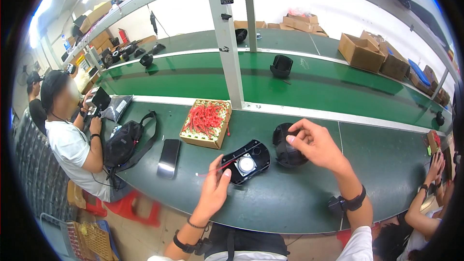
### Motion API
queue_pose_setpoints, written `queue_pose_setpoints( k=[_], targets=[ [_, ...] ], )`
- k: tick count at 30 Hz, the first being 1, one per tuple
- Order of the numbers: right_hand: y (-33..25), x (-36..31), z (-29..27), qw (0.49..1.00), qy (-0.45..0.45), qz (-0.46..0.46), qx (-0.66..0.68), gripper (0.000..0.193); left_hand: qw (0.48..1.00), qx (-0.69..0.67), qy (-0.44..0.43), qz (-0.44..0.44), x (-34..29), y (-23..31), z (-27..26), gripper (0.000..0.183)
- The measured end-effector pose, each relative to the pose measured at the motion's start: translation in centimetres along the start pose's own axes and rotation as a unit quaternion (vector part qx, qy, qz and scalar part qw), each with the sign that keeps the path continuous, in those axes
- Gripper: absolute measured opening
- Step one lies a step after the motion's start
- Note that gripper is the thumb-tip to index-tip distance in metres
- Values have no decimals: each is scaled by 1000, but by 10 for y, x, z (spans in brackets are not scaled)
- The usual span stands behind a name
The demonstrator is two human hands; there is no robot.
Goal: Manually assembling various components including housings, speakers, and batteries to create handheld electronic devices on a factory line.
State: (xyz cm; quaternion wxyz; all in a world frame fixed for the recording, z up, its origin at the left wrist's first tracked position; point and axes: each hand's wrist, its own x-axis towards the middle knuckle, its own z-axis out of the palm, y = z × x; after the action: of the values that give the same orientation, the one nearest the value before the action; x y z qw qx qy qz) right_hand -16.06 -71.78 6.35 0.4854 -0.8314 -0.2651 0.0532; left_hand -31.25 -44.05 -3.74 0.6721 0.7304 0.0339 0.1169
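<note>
My left hand (216, 188) grips the near left edge of a black plastic speaker housing (261, 153). A round silver-and-white speaker (245, 164) sits in its open face, and a thin red and black wire (223, 166) runs from it across my fingers. To the right, my right hand (314, 144) reaches over a black rounded shell (286, 154) standing on the table. Its thumb and fingers are curled at the shell's upper rim; the fingertips are partly hidden. Left of both parts, a cardboard box (220, 141) holds battery cells with red wires (205, 120).
A phone (168, 158) and a black bag (126, 142) lie at left on the dark green table (309, 203). Behind a white post (226, 43), a green conveyor belt (193, 79) carries black shells (281, 66). Co-workers (72, 140) sit on both sides. Cardboard boxes (360, 52) stand at far right.
</note>
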Motion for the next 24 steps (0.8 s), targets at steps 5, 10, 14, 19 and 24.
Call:
queue_pose_setpoints(
  k=[5, 10, 14, 19, 24],
  targets=[
    [-23, -12, 16, 998, -66, 10, 5, 40, 997, -32, -44, -63, -52, 17, -7, 87],
    [-23, -20, 46, 993, -109, -9, -37, 57, 996, -41, -81, 3, -64, 0, -32, 92],
    [-15, -29, 71, 987, -111, -77, -91, 65, 998, -59, -9, -8, -38, 8, -15, 80],
    [-12, -28, 79, 987, -88, -111, -78, 66, 998, -49, -20, 32, -19, -4, -3, 71],
    [-26, -27, 76, 986, -99, -79, -109, 63, 999, -15, -10, 28, -23, 2, -4, 79]
  ],
)
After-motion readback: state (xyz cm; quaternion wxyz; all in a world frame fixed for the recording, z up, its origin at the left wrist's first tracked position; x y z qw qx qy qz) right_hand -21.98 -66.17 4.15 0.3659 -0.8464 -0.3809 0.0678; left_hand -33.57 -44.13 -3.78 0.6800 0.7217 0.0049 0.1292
